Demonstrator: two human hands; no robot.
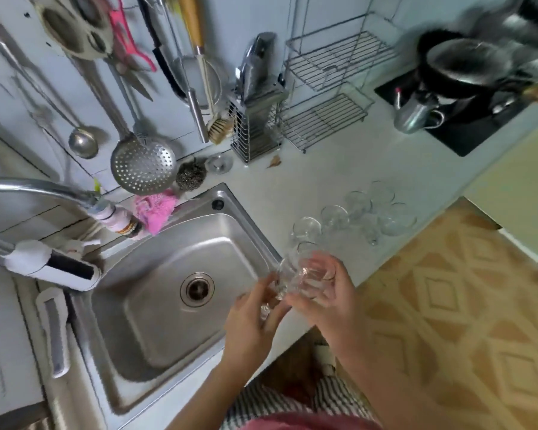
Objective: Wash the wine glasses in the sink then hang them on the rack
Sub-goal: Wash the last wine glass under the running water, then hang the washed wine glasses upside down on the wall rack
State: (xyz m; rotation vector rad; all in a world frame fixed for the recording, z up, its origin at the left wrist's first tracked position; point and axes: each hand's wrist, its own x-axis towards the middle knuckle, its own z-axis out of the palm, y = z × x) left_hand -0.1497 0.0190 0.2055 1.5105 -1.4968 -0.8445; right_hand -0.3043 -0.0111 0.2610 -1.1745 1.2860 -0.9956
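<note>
A clear wine glass (305, 274) is held on its side above the right rim of the steel sink (168, 274). My right hand (330, 297) grips its bowl, fingers curled round it. My left hand (252, 321) pinches the stem end near the foot. Several more clear wine glasses (354, 212) stand in a cluster on the white counter to the right of the sink. A wire rack (330, 85) with two shelves stands against the back wall.
The faucet (44, 187) arches over the sink's left side, no water visible. A pink cloth (156, 209) and a steel scourer (190, 176) lie behind the sink. Ladles, a skimmer (143, 166) and other utensils hang on the wall. Pots sit on a stove (463, 88) at back right.
</note>
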